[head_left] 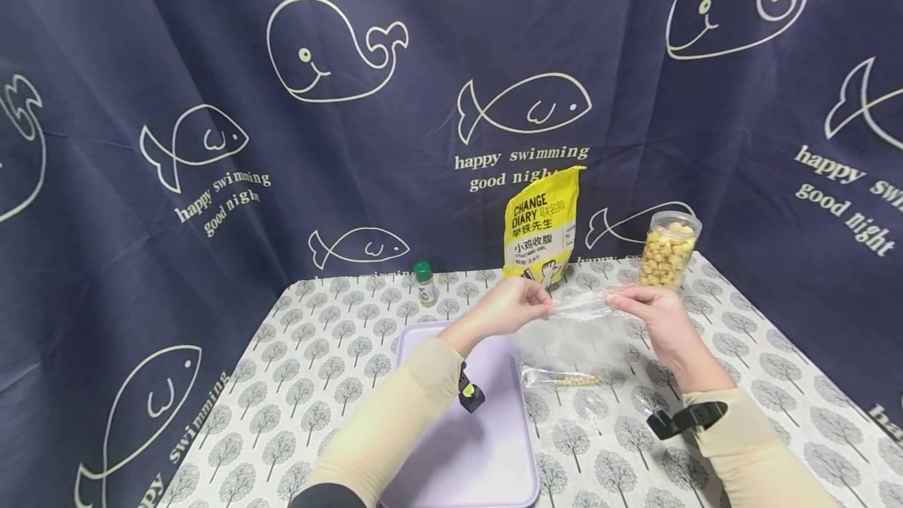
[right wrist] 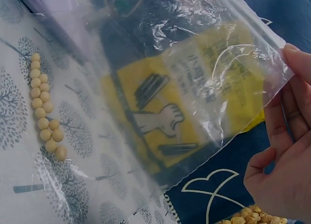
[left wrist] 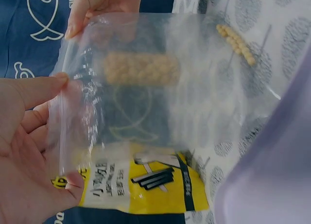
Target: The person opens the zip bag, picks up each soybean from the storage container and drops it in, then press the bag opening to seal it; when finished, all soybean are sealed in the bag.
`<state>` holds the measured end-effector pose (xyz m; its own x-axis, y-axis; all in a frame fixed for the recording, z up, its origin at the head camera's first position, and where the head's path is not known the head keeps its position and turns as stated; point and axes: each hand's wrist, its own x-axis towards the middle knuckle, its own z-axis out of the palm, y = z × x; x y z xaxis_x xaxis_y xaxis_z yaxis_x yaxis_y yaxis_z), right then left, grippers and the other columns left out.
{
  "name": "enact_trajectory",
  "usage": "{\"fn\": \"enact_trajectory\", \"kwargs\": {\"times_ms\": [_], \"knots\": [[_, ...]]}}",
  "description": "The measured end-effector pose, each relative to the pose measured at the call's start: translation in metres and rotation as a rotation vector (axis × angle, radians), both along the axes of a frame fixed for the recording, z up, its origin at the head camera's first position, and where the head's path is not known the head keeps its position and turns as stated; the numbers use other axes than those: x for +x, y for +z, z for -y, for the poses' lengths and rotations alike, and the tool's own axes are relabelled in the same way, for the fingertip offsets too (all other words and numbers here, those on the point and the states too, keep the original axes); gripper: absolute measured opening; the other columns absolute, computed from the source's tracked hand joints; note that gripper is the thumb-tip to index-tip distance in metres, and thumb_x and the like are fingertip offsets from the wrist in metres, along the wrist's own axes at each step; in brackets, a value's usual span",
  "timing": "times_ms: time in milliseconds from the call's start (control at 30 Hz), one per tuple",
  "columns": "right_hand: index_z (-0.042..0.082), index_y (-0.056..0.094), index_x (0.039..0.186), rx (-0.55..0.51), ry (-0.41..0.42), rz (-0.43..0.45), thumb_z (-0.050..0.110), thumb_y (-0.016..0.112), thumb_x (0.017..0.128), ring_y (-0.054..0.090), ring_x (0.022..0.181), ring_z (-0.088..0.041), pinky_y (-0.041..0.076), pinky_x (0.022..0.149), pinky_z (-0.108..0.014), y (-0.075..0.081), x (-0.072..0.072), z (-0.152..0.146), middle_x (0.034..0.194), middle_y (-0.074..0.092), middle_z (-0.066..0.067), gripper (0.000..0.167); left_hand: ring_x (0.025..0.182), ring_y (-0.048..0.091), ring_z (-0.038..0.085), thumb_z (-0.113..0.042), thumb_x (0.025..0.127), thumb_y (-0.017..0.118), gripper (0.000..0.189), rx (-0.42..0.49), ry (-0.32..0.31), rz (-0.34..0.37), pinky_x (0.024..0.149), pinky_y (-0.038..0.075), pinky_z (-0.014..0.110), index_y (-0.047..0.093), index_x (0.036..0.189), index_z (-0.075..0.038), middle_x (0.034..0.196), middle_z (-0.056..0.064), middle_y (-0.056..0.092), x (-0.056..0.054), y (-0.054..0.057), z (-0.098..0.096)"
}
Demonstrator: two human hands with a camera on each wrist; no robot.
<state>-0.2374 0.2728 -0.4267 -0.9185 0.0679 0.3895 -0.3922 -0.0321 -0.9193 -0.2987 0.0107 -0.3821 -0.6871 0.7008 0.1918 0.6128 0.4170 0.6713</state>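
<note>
A clear zip bag [head_left: 571, 347] hangs upright between both hands, its zip edge at the top. Pale round beans [right wrist: 46, 110], like soybeans, lie in a short row along its bottom. My left hand [head_left: 513, 306] pinches one top corner between thumb and fingers. At the opposite top corner, my right hand [head_left: 659, 324] pinches the plastic. In the left wrist view, the zip strip [left wrist: 63, 122] runs between the hands, and the film looks smooth and fairly flat.
Behind the bag stands a yellow pouch [head_left: 539, 218], with a tub of popcorn [head_left: 666, 253] to its right. A small green-capped bottle [head_left: 426, 284] stands at the back left. Under my left forearm lies a lilac tray [head_left: 487, 461] on the tree-patterned cloth [head_left: 317, 382].
</note>
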Motion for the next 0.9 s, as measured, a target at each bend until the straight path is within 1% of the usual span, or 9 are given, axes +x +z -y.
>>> {"fn": "enact_trajectory", "kwargs": {"times_ms": [133, 233, 367, 600, 800, 900], "knots": [[0.003, 0.080, 0.090, -0.008, 0.003, -0.014, -0.014, 0.065, 0.091, 0.064, 0.089, -0.006, 0.045, 0.084, -0.018, -0.001, 0.001, -0.002, 0.089, 0.074, 0.009, 0.023, 0.076, 0.063, 0.003, -0.018, 0.098, 0.071, 0.011, -0.011, -0.003, -0.004, 0.072, 0.051, 0.018, 0.074, 0.093, -0.009, 0.081, -0.008, 0.071, -0.001, -0.003, 0.009], [0.002, 0.080, 0.090, -0.015, -0.001, -0.014, -0.014, 0.065, 0.091, 0.065, 0.088, -0.006, 0.046, 0.083, -0.018, -0.002, 0.002, -0.003, 0.089, 0.074, 0.009, 0.023, 0.078, 0.062, 0.002, -0.020, 0.098, 0.070, 0.011, -0.028, 0.000, -0.014, 0.073, 0.051, 0.019, 0.074, 0.093, -0.011, 0.082, -0.010, 0.071, -0.002, -0.005, 0.014], [0.003, 0.080, 0.089, -0.027, -0.005, -0.015, -0.014, 0.064, 0.092, 0.064, 0.088, -0.006, 0.046, 0.082, -0.018, -0.005, 0.001, -0.006, 0.088, 0.074, 0.009, 0.024, 0.081, 0.062, 0.003, -0.021, 0.098, 0.071, 0.011, -0.028, 0.006, -0.020, 0.075, 0.051, 0.021, 0.074, 0.092, -0.012, 0.083, -0.010, 0.070, -0.005, -0.010, 0.020], [0.004, 0.080, 0.087, -0.037, 0.003, -0.003, -0.015, 0.064, 0.091, 0.065, 0.088, -0.007, 0.046, 0.084, -0.019, -0.008, 0.001, -0.008, 0.088, 0.074, 0.009, 0.025, 0.082, 0.062, 0.005, -0.022, 0.097, 0.071, 0.010, -0.045, 0.056, -0.003, 0.078, 0.051, 0.022, 0.074, 0.094, -0.013, 0.084, -0.010, 0.070, -0.007, -0.014, 0.032], [0.003, 0.080, 0.087, -0.022, -0.003, 0.027, -0.010, 0.066, 0.093, 0.062, 0.089, -0.007, 0.045, 0.084, -0.019, -0.010, 0.001, -0.010, 0.088, 0.073, 0.009, 0.019, 0.083, 0.063, 0.007, -0.021, 0.097, 0.071, 0.011, -0.054, 0.090, -0.011, 0.080, 0.052, 0.024, 0.074, 0.096, -0.011, 0.087, -0.008, 0.070, -0.009, -0.018, 0.038], [0.003, 0.080, 0.087, 0.004, -0.012, 0.048, -0.006, 0.069, 0.093, 0.061, 0.089, -0.008, 0.043, 0.083, -0.020, -0.013, 0.000, -0.013, 0.087, 0.073, 0.008, 0.016, 0.082, 0.063, 0.006, -0.023, 0.097, 0.071, 0.012, -0.075, 0.127, -0.010, 0.079, 0.052, 0.023, 0.075, 0.097, -0.011, 0.088, -0.008, 0.070, -0.010, -0.022, 0.040]]}}
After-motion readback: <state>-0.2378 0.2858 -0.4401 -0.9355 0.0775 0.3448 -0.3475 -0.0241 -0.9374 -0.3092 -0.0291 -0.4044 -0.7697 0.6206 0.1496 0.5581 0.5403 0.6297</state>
